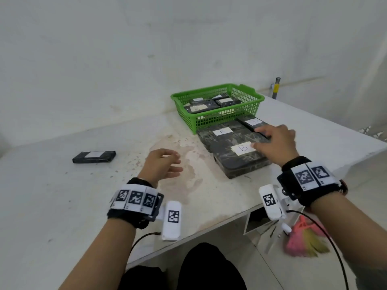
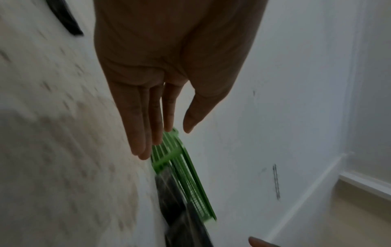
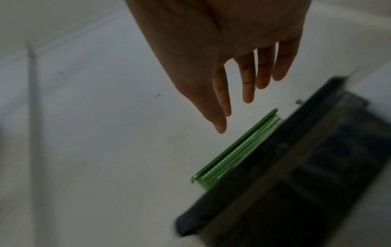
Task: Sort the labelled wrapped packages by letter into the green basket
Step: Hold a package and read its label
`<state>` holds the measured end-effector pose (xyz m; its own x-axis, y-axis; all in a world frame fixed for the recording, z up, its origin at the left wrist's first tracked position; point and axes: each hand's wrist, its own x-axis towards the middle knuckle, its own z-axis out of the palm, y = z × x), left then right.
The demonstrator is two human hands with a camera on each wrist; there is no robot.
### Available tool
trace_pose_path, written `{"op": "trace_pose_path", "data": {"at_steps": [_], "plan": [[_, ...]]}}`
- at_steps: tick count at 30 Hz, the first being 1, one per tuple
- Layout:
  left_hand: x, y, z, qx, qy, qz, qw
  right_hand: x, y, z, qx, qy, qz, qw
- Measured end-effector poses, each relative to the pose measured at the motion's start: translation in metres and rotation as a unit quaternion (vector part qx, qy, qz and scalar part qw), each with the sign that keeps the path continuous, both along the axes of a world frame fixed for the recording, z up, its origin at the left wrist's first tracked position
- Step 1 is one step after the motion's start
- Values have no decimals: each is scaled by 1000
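Observation:
A green basket (image 1: 249,110) stands at the back of the table and holds several black wrapped packages with white labels. In front of it lies a group of black packages; the nearest one (image 1: 240,162) bears a label marked B. My right hand (image 1: 272,141) hovers over this group, fingers straight and spread, holding nothing; the right wrist view shows the right hand (image 3: 239,93) above the packages (image 3: 296,175) and the basket (image 3: 237,150). My left hand (image 1: 165,164) hangs open over the table, left of the B package, and the left hand (image 2: 160,127) is empty in the left wrist view.
One more black labelled package (image 1: 94,156) lies alone at the table's left. The white table (image 1: 62,195) meets a wall behind. A grey and yellow handle (image 1: 276,87) stands at the far right corner. A pink and yellow brush (image 1: 305,239) hangs below the table's front edge.

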<state>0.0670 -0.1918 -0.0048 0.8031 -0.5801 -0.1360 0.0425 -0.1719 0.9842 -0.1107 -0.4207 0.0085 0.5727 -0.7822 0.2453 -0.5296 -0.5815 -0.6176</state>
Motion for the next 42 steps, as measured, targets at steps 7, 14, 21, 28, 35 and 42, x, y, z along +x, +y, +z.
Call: {"op": "trace_pose_path", "data": {"at_steps": [7, 14, 21, 28, 35, 42], "plan": [[56, 102, 0, -24, 5, 131, 991, 94, 99, 14, 130, -48, 217, 966], [107, 190, -12, -88, 28, 304, 948, 235, 206, -3, 311, 30, 293, 904], [143, 209, -19, -120, 60, 328, 935, 344, 245, -33, 220, 99, 252, 937], [153, 203, -27, -162, 118, 284, 938, 360, 232, -35, 175, 145, 270, 936], [151, 199, -28, -198, 155, 288, 924, 328, 218, -26, 406, 54, 276, 869], [138, 187, -15, -160, 170, 138, 962, 268, 213, -19, 523, -49, 321, 788]]}}
